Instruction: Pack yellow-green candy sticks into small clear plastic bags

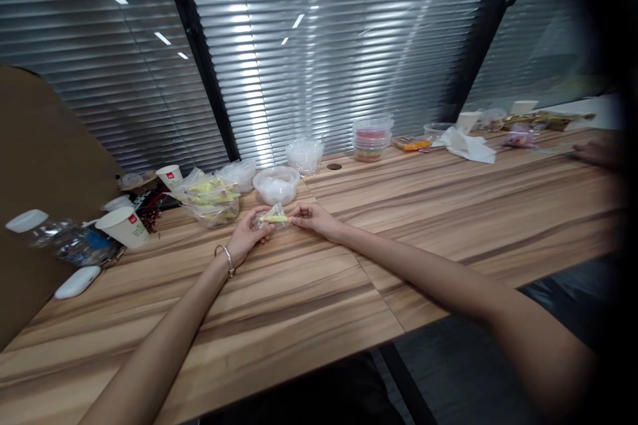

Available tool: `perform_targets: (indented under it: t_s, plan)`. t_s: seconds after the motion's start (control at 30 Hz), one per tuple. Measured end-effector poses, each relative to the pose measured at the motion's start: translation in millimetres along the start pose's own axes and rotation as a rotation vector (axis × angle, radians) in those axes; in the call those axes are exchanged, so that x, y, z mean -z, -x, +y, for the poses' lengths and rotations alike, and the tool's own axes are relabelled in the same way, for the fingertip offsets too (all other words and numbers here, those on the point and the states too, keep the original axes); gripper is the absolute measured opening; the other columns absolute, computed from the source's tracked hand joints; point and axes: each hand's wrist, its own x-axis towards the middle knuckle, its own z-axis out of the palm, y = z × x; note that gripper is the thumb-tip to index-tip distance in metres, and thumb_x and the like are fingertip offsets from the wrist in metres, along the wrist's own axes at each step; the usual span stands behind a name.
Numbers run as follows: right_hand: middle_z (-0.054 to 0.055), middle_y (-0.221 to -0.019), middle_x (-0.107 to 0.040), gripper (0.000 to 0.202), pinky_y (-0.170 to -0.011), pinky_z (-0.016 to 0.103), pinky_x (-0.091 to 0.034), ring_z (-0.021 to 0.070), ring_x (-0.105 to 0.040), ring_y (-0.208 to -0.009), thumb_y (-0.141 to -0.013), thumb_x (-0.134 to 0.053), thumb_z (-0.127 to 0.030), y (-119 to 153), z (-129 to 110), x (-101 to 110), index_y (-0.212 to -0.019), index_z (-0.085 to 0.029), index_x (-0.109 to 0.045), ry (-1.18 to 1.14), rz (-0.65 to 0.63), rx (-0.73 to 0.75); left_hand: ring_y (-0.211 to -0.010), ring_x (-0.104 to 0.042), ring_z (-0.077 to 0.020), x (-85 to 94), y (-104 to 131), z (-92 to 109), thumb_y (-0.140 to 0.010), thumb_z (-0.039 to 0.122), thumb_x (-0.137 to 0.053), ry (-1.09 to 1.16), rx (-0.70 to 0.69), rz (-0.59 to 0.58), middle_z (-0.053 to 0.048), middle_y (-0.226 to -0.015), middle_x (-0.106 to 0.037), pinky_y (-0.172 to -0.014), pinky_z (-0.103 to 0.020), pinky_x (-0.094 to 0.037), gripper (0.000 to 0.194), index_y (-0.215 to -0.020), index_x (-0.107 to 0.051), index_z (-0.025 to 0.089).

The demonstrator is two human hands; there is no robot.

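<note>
Between my hands, just above the wooden table, is a small clear plastic bag [277, 210] with a thin yellow strip [274, 218] at it. My left hand [249, 234] is closed on the bag's left side. My right hand [314, 218] pinches the right end of the yellow strip; I cannot tell whether the strip lies inside the bag or partly out of it. Just beyond my hands stands a round clear tub [277, 186] with whitish, see-through contents. To its left, a clear bowl [213, 212] is heaped with yellow pieces in clear wrapping.
Paper cups [124, 227], a clear plastic bottle [74, 242] and a white case [78, 282] are at the left. Stacked tubs [371, 138], an orange packet [411, 144] and a white tissue [467, 146] line the back. Another person's hand [595, 151] rests at the far right.
</note>
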Motion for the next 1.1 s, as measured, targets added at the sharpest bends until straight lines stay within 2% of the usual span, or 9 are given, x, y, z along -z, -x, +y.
perform_targets:
  t_s: [0.17,0.33,0.47,0.53,0.63,0.7,0.8,0.93,1.1]
  plan:
    - [0.002,-0.079,-0.063,0.026,-0.067,0.024,-0.042,0.0123,-0.055,-0.073,-0.069,-0.07,-0.035,0.8,0.8,1.2,-0.081,-0.014,-0.062,0.01,-0.014,-0.009,-0.054,-0.047,-0.0045,-1.3,2.5,3.4,-0.07,0.031,-0.069,-0.013,0.001,-0.047,-0.002,-0.088,-0.056,-0.049,-0.017,-0.041,0.052,-0.116,-0.048,0.02]
    - [0.002,-0.079,-0.062,0.023,-0.068,0.025,-0.043,0.0123,-0.055,-0.073,-0.069,-0.07,-0.033,0.7,4.5,1.8,-0.079,-0.014,-0.061,0.035,-0.021,0.027,-0.054,-0.047,-0.006,-2.6,4.1,6.1,-0.071,0.031,-0.068,-0.041,0.001,-0.062,0.002,-0.075,-0.053,-0.048,-0.017,-0.039,0.051,-0.116,-0.048,0.019]
    - [0.003,-0.082,-0.062,0.022,-0.074,0.028,-0.043,0.0139,-0.056,-0.078,-0.07,-0.069,-0.033,0.0,6.3,1.3,-0.08,-0.015,-0.062,0.037,-0.045,0.039,-0.057,-0.048,-0.0065,-3.3,5.3,7.6,-0.07,0.032,-0.069,-0.044,-0.022,-0.07,-0.001,-0.081,-0.055,-0.05,-0.017,-0.041,0.053,-0.117,-0.049,0.019]
    - [0.003,-0.083,-0.063,0.022,-0.076,0.028,-0.043,0.0142,-0.056,-0.079,-0.07,-0.069,-0.033,0.0,5.9,1.5,-0.082,-0.015,-0.062,0.026,-0.051,0.045,-0.056,-0.05,-0.0075,-3.0,5.8,7.4,-0.07,0.031,-0.069,-0.018,-0.02,-0.066,0.0,-0.076,-0.056,-0.051,-0.018,-0.042,0.063,-0.126,-0.041,0.021]
    - [0.002,-0.083,-0.062,0.022,-0.074,0.027,-0.042,0.0133,-0.055,-0.077,-0.071,-0.069,-0.032,0.1,5.1,2.4,-0.083,-0.015,-0.063,-0.005,-0.042,0.019,-0.057,-0.056,-0.0106,-1.4,4.5,4.6,-0.072,0.031,-0.068,0.032,-0.001,-0.041,0.003,-0.065,-0.057,-0.055,-0.021,-0.046,0.082,-0.138,-0.02,0.023]
    - [0.002,-0.08,-0.062,0.023,-0.069,0.025,-0.041,0.012,-0.054,-0.072,-0.07,-0.069,-0.033,-0.1,5.5,3.3,-0.082,-0.014,-0.063,-0.013,-0.007,-0.012,-0.062,-0.061,-0.0134,0.2,2.3,1.4,-0.073,0.033,-0.067,0.087,0.022,-0.005,0.001,-0.068,-0.061,-0.06,-0.024,-0.049,0.085,-0.139,-0.014,0.024]
    - [0.001,-0.076,-0.06,0.023,-0.064,0.023,-0.039,0.0106,-0.051,-0.068,-0.069,-0.07,-0.032,-1.0,7.7,4.2,-0.082,-0.014,-0.063,-0.02,0.048,-0.03,-0.072,-0.065,-0.0166,2.8,-1.5,-3.8,-0.074,0.036,-0.066,0.211,0.061,0.037,-0.006,-0.089,-0.065,-0.067,-0.03,-0.052,0.073,-0.135,-0.026,0.025]
    - [0.0,-0.074,-0.059,0.022,-0.064,0.023,-0.039,0.0102,-0.05,-0.067,-0.069,-0.069,-0.032,-1.6,8.8,4.4,-0.08,-0.014,-0.063,-0.021,0.086,-0.02,-0.089,-0.063,-0.0191,5.4,-4.5,-9.4,-0.073,0.034,-0.067,0.25,0.057,-0.007,-0.012,-0.117,-0.058,-0.077,-0.032,-0.051,0.048,-0.115,-0.052,0.017]
    - [0.001,-0.082,-0.06,0.026,-0.072,0.025,-0.043,0.0121,-0.054,-0.076,-0.065,-0.073,-0.028,-0.5,7.3,2.9,-0.084,-0.016,-0.059,-0.061,0.038,-0.027,-0.097,-0.059,-0.0205,7.1,-6.6,-13.3,-0.071,0.033,-0.07,0.222,0.041,0.004,-0.011,-0.114,-0.061,-0.079,-0.029,-0.049,0.043,-0.109,-0.059,0.015]
